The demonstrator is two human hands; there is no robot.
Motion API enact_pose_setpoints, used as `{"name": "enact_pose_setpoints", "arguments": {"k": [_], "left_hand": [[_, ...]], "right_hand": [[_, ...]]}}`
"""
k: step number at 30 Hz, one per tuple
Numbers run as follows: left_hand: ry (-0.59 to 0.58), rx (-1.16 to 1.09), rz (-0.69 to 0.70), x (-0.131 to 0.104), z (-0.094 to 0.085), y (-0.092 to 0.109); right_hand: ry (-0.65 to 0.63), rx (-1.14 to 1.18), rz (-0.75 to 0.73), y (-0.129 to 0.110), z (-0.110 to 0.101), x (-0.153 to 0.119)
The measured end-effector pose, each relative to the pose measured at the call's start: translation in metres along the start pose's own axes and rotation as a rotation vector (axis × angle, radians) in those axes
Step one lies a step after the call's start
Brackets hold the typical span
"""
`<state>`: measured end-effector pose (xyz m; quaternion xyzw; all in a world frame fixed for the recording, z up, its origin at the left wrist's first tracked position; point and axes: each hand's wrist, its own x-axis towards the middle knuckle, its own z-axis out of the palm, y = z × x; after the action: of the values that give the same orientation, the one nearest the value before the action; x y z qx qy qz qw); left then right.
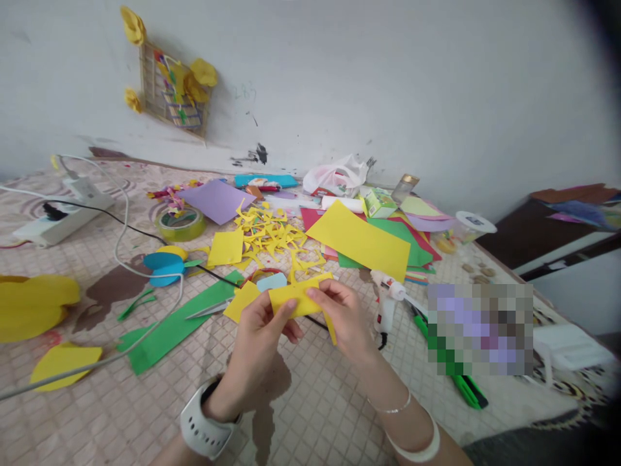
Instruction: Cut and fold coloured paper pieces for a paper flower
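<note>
Between my two hands is a piece of yellow paper [301,299], partly folded, raised over the table. My left hand [264,330] pinches its left end, thumb on top and fingers beneath. On the other end, my right hand [342,317] presses with thumb and fingers, and a strip of the paper hangs down beside it. Just behind the hands lie scissors [209,309], their blades over a green paper strip [167,333], handles partly hidden by yellow paper. A white glue gun [387,307] sits to the right of my right hand.
Yellow paper scraps [269,233] are heaped behind the hands. A large yellow sheet [361,236] lies on coloured paper. Tape roll [179,223], power strip [63,220] and a loose white cable [121,233] are at left. A green cutter [468,390] lies at right.
</note>
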<state>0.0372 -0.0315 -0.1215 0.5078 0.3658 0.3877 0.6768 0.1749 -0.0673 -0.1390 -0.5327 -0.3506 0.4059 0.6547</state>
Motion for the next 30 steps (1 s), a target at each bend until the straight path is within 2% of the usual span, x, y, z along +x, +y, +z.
{"name": "enact_pose_setpoints", "arguments": {"k": [13,20,25,30], "left_hand": [[0.029,0.122,0.06,0.003,-0.006,-0.006],[-0.03,0.172,0.042,0.006,-0.014,-0.006],[-0.049,0.044,-0.03,0.008,-0.012,-0.003],[-0.014,-0.084,-0.038,0.006,-0.003,-0.002]], "right_hand": [[-0.042,-0.041,0.02,0.002,-0.002,0.0],[-0.206,-0.185,0.081,-0.007,-0.008,0.001],[-0.283,-0.233,0.083,-0.006,-0.01,0.001],[-0.213,-0.24,0.015,0.004,-0.008,-0.001]]}}
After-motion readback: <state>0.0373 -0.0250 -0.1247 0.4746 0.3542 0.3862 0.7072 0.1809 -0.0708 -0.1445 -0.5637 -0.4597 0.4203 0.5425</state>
